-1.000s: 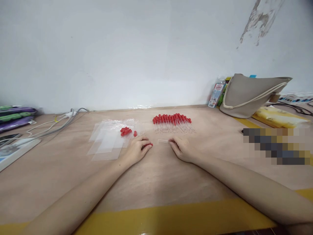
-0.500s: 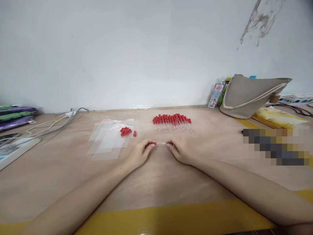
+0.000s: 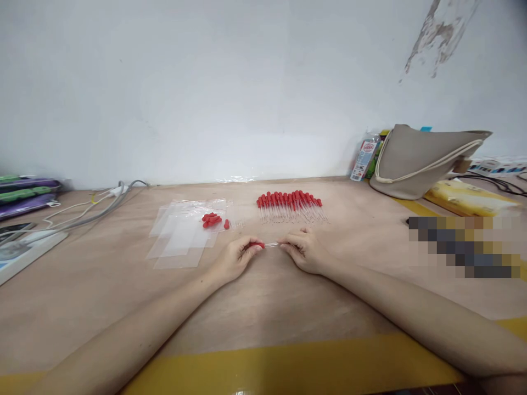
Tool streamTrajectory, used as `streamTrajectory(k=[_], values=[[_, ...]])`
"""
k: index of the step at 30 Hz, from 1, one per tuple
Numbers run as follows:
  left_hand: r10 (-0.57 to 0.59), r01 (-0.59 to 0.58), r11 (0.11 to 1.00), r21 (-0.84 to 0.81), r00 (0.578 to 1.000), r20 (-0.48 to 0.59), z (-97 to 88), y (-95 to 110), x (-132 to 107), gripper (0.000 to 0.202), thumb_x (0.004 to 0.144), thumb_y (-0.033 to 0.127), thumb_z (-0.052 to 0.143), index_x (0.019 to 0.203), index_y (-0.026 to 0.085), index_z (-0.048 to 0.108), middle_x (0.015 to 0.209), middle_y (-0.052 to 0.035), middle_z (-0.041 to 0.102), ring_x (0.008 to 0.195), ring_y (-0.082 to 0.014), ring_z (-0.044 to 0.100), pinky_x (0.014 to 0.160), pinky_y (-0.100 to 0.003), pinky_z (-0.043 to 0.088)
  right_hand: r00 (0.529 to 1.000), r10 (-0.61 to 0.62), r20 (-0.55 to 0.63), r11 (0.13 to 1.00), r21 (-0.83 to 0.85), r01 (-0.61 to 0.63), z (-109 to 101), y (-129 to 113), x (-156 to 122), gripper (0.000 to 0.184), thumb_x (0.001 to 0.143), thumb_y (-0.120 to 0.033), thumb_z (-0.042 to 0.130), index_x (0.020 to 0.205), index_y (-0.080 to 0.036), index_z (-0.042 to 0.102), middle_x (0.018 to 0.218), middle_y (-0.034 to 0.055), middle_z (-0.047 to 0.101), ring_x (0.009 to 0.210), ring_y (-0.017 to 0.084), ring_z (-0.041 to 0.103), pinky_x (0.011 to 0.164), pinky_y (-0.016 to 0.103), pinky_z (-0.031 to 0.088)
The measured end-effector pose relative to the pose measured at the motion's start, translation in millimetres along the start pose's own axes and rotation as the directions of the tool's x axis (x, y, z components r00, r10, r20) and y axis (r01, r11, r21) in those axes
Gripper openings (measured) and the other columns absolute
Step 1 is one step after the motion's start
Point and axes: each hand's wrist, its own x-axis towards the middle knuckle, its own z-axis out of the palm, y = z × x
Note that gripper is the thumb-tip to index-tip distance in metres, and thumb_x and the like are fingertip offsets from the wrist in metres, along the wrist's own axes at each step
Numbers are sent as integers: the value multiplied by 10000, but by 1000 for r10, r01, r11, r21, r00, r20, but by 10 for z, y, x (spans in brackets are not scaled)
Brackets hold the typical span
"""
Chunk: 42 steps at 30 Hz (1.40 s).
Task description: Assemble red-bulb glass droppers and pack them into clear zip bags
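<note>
My left hand (image 3: 234,258) pinches a small red rubber cap (image 3: 259,245). My right hand (image 3: 303,250) pinches a thin clear glass tube (image 3: 272,244), whose end meets the cap between my two hands. Beyond them lies a row of finished droppers with red caps (image 3: 290,205). To the left, several loose red caps (image 3: 211,220) rest on clear plastic bags (image 3: 183,233), with a few bare glass tubes (image 3: 237,224) beside them.
A grey handbag (image 3: 424,161) stands at the back right beside a small printed packet (image 3: 364,157) and a yellow package (image 3: 467,200). Cables (image 3: 88,211) and purple and green items (image 3: 24,196) lie at the left. Yellow tape (image 3: 288,365) runs along the table's near edge.
My hands have come together: the red cap in my left hand has met the end of the glass tube in my right hand, and both have lifted slightly.
</note>
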Motion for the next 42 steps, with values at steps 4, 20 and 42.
streamTrajectory(k=[4,20,42], values=[[-39,39,999,-2,998,42,17,-11,-8,191,846,298,450,888,175,590,784,-3,625,695,-125,570,634,-229,455,1000,1,-9,999,-40,-1,-16,-7,4,174,847,-232,444,863,-207,615,721,-3,638,600,104,513,701,298,250],[30,-32,997,75,999,24,30,1,-20,199,816,303,501,923,170,604,835,-32,662,721,-148,600,654,-256,479,998,-50,30,985,-165,54,49,-165,57,238,861,-224,384,784,-179,605,647,5,633,557,103,492,652,302,214],[-257,307,887,-346,949,183,-39,38,32,292,763,394,554,820,109,587,680,-37,615,553,-107,583,535,-237,491,947,-320,15,882,-360,304,-104,-31,41,272,861,-149,363,949,-244,601,684,-5,637,585,107,480,656,326,201]])
